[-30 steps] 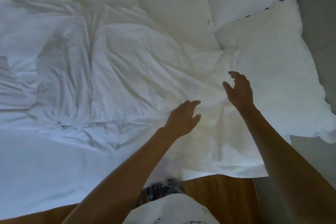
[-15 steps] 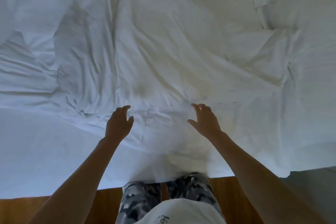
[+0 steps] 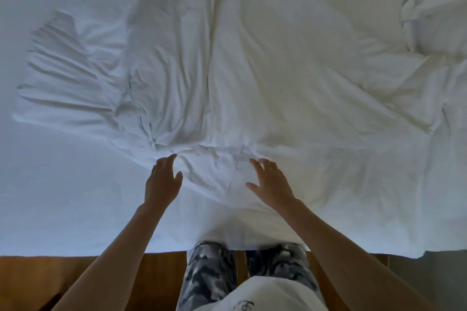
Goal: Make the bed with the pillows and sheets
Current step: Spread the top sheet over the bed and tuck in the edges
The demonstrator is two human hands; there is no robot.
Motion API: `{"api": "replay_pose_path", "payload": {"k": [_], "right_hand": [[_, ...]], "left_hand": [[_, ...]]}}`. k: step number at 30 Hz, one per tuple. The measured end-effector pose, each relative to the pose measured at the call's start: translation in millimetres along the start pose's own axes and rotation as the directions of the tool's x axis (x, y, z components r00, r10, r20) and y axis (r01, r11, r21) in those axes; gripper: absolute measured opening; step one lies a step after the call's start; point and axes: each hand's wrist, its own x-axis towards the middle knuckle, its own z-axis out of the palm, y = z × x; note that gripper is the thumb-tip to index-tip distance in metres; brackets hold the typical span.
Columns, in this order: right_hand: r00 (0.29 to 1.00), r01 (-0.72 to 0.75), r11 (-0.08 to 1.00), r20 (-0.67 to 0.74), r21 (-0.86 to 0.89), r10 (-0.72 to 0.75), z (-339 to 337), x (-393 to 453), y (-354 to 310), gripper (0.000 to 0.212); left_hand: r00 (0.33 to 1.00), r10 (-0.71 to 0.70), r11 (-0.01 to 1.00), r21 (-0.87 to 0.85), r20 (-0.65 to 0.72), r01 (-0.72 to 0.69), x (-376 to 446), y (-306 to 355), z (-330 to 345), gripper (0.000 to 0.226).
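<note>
step: we judge we're about to gather the rumpled sheet [image 3: 252,83] lying across the bed [image 3: 50,209] | left hand [image 3: 161,182], right hand [image 3: 271,184]: fingers spread, holding nothing, over its near fold | next: grip edge, pull flat

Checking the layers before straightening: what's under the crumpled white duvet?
At left, the smooth fitted sheet shows beyond the crumpled duvet. Whatever lies beneath the duvet itself is covered.

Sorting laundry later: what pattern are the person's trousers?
Grey and dark camouflage on the trousers, clearest in the head view.
</note>
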Motion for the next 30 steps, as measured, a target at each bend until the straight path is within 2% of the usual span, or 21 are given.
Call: {"api": "replay_pose_path", "payload": {"k": [5, 9, 12, 16, 19, 23, 27, 30], "right_hand": [[0.996, -0.070, 0.998, 0.049, -0.003, 0.070, 13.2, -23.5, -44.1, 0.066], [0.988, -0.089, 0.996, 0.129, 0.013, 0.087, 28.5, -59.7, -90.7, 0.059], [0.983, -0.072, 0.996, 0.174, 0.052, 0.062, 39.4, -89.0, -124.5, 0.050], [0.985, -0.008, 0.993, 0.174, 0.116, -0.013, 49.0, -119.5, -152.2, 0.043], [0.982, 0.050, 0.990, 0.175, 0.133, -0.073, 52.1, -137.3, -156.4, 0.040], [0.991, 0.041, 0.982, 0.119, 0.184, -0.064, 48.7, -162.8, -145.0, 0.039], [0.995, -0.012, 0.985, 0.104, 0.175, -0.006, 47.5, -176.6, -127.3, 0.041], [0.995, -0.070, 0.982, 0.086, 0.178, 0.055, 45.0, -171.6, -125.8, 0.041]], "left_hand": [[0.997, -0.027, 0.998, -0.057, 0.067, 0.031, -30.0, -52.5, -9.8, 0.051], [0.995, -0.038, 0.999, -0.024, 0.096, 0.040, -83.0, -106.1, -19.7, 0.048], [0.989, -0.109, 0.994, 0.000, 0.098, 0.109, -129.2, -151.5, -26.0, 0.046], [0.968, -0.249, 0.961, -0.112, 0.032, 0.251, -193.0, -198.1, -29.3, 0.040], [0.939, -0.339, 0.920, -0.225, -0.053, 0.320, -237.2, -207.3, -23.3, 0.036], [0.929, -0.365, 0.909, -0.237, -0.057, 0.343, -270.6, -198.0, -14.5, 0.038], [0.941, -0.330, 0.909, -0.294, -0.072, 0.296, -261.5, -175.2, -19.3, 0.038], [0.966, -0.257, 0.913, -0.334, -0.024, 0.234, -230.9, -161.5, -34.2, 0.039]]}}
